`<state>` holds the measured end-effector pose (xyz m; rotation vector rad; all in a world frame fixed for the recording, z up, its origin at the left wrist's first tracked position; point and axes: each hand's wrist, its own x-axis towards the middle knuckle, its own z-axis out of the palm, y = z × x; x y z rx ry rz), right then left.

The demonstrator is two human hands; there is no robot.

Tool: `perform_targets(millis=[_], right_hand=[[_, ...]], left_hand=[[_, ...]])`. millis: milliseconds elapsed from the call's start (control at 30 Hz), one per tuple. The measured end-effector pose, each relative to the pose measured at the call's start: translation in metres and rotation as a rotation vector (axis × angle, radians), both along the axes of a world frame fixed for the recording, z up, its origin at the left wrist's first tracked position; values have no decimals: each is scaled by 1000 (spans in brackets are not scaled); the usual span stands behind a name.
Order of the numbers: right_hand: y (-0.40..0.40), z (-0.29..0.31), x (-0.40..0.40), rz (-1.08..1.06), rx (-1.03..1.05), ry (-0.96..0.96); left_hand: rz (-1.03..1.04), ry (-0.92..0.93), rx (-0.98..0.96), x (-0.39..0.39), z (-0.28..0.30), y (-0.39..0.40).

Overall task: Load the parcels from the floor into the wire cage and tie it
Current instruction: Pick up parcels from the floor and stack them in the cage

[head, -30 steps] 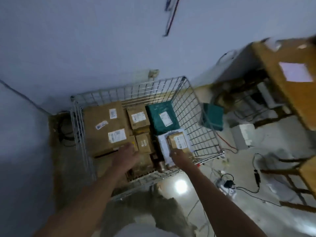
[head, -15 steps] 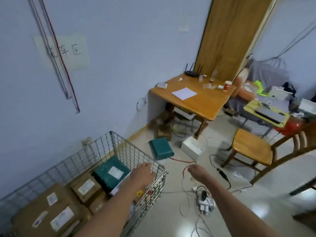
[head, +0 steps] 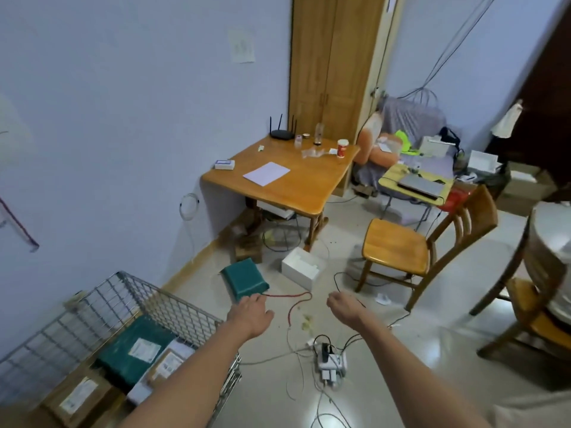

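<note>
- The fingers of the left hand (head: 249,316) are stretched forward and lie loosely together, holding nothing; their tips are just near the close edge of the green parcel (head: 245,278) on the floor, and I cannot tell if they touch it.
- The right hand (head: 343,306) hangs in the air with its fingers bent loosely downward, and it also holds nothing. It is to the right of the parcel, above a black cable.
- A red cord (head: 292,296) runs on the floor from the parcel's near corner toward the right, between the two hands.
- The wire cage (head: 173,307) stands at near left against the wall. It already contains a green parcel with a label (head: 136,353) and several brown cardboard boxes (head: 78,395).
- I judge that the loading step is not finished: the green parcel is the one parcel I can see outside the cage, and both hands are reaching toward it.
- The next move probably needs a grip on two opposite edges of the flat packet, then a lift to the left over the cage rim.
- The power strip (head: 330,361) and loose cables lie near on the floor, so the feet must avoid them.
- The white box (head: 304,268) beside the parcel may be only packaging; I cannot tell.
</note>
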<state>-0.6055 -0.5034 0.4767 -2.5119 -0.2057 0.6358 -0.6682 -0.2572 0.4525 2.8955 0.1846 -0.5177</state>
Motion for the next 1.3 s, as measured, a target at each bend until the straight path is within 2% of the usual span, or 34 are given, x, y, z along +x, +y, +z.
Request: perform_targets(millis=[333,733,933,1067,1300], right_hand=[[-32,-37,65,-80,23,92],[3,-67,196,-195,-7,154],[23,-110,238,-216,-32,322],[50,-138,285,-154,-73,385],[127,-174,373,-28,7,403]], left_hand=[[-86,39,-14,96,-26,-31],[-68,154,-20,234,-87,45],[-92,309,-70,268,-121,57],[17,357,-128,289,-134,85],[374,360,-197,320,-157,166]])
